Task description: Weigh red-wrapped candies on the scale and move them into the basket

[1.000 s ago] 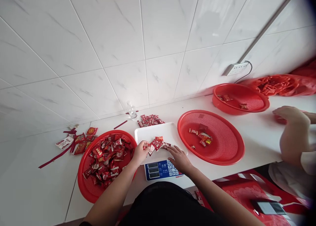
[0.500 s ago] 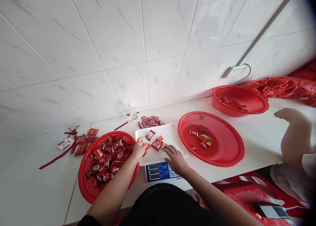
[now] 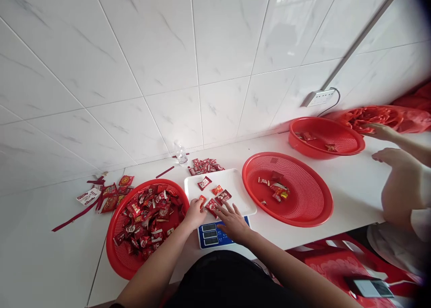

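Observation:
My left hand (image 3: 195, 214) is at the left front edge of the white weighing tray (image 3: 240, 189), its fingers closed on a small orange-red snack packet (image 3: 202, 201). My right hand (image 3: 233, 223) reaches over the tray's front edge with fingers spread; its fingertips touch or nearly touch a red packet (image 3: 212, 206). Just beyond them lies a dark red packet (image 3: 224, 196). An orange packet (image 3: 217, 190) and another red packet (image 3: 204, 183) rest farther back on the tray. Under the tray is the scale's blue panel (image 3: 215, 236), partly covered by my right hand.
Left stands a red basket (image 3: 112, 254) full of packets; right, a red basket (image 3: 313, 191) holds several. Behind the tray lie a packet pile (image 3: 205, 165) and a clear bottle (image 3: 180, 153). A co-worker's arms (image 3: 400, 169) are by the far basket (image 3: 346, 148).
Both hands have drawn slightly toward the tray's front. The packets there are spread apart, and the dark red one is now uncovered. At right, a co-worker's second hand has appeared by the red bags.

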The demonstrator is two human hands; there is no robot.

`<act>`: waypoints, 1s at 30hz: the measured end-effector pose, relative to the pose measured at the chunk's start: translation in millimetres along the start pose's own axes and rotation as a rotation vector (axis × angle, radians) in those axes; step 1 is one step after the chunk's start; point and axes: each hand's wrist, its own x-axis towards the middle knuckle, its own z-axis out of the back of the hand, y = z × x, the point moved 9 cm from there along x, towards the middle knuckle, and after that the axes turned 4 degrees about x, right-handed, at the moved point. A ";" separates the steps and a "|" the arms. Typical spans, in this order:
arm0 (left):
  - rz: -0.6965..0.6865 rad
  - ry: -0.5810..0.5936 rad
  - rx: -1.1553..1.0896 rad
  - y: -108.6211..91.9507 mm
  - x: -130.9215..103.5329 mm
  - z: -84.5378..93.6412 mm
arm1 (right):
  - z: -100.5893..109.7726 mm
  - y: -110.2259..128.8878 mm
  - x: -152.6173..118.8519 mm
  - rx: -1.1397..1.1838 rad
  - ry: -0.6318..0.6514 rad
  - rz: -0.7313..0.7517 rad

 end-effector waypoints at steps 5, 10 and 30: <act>-0.075 -0.018 -0.031 -13.6 7.3 0.7 | 12.8 -10.9 -11.2 0.012 -0.058 -0.074; -0.133 -0.004 -0.005 -27.6 35.1 16.4 | 24.0 -32.7 -8.2 0.006 -0.094 -0.170; -0.036 0.289 -0.667 -51.0 -44.9 25.9 | 24.8 10.0 -27.0 0.828 -0.089 -0.007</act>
